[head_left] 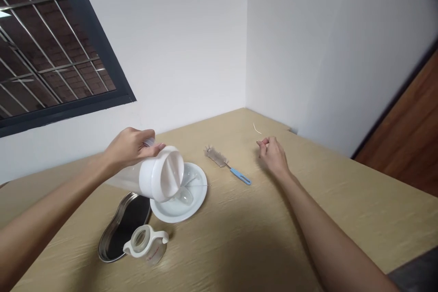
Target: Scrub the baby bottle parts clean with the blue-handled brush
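Observation:
My left hand (135, 146) is wrapped around the handle of a clear pitcher (128, 178) with a white lid (167, 174). It holds the pitcher tilted on its side, lid toward the right, above a white plate (198, 203). On the plate lie a clear bottle nipple (185, 196) and a thin wire-like piece (200, 185), partly hidden by the lid. My right hand (273, 155) is closed, thumb and fingers pressed together, over the table's right side. Whatever it may hold is hidden. Just beyond its fingertips is a thin white strip (256, 129).
A bottle brush (216, 156) with a blue handle lies between my hands. A small baby bottle (150, 248) with white side handles stands uncapped in front, beside a metal kidney dish (106, 252). Walls meet behind the wooden table (239, 237); a barred window (51, 41) is upper left.

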A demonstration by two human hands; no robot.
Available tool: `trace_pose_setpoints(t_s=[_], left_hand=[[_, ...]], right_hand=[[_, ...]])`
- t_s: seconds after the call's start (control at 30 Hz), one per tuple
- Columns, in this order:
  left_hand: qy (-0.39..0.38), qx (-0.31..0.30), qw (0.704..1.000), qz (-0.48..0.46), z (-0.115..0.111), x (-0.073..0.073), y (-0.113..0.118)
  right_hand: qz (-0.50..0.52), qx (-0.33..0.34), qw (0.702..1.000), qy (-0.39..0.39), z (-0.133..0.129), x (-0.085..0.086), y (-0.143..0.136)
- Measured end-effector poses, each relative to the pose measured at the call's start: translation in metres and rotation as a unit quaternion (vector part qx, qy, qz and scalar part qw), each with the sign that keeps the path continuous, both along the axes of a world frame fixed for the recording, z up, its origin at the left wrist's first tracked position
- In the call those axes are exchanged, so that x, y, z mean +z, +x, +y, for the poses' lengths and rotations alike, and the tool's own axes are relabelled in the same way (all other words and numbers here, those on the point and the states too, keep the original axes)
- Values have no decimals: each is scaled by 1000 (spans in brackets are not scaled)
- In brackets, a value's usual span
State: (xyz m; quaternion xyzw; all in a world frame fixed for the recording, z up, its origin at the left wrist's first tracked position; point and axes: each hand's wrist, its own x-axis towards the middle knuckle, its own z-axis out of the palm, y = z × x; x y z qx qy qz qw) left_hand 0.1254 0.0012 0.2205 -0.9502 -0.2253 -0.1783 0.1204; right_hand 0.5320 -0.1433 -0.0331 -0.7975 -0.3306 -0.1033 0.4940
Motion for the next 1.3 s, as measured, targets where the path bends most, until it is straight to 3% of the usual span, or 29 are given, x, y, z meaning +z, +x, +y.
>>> trace_pose_setpoints(t_s=[0.17,0.4,0.53,0.63,0.87,1.07,1.3], left_hand=[[51,-40,998,11,0,-5,12],[92,-30,995,9,-1,4,-8],[76,-10,997,30,-1,12,-19],[48,-30,996,64,0,16,-20],[11,-99,992,83,-3,13,6],[24,-70,992,104,-3,9,27],[42,-7,989,143,7,11,22]], right_hand=[[0,-9,1000,8,-2,5,-2],[9,0,1000,-21,-2,8,-7],[20,-6,999,-39,-1,6,-9],[27,-19,999,-38,-2,6,-8],[33,-27,999,-13,-2,10,-9],[32,-23,999,16,-4,12,-11],[30,-18,999,31,-7,12,-5]])
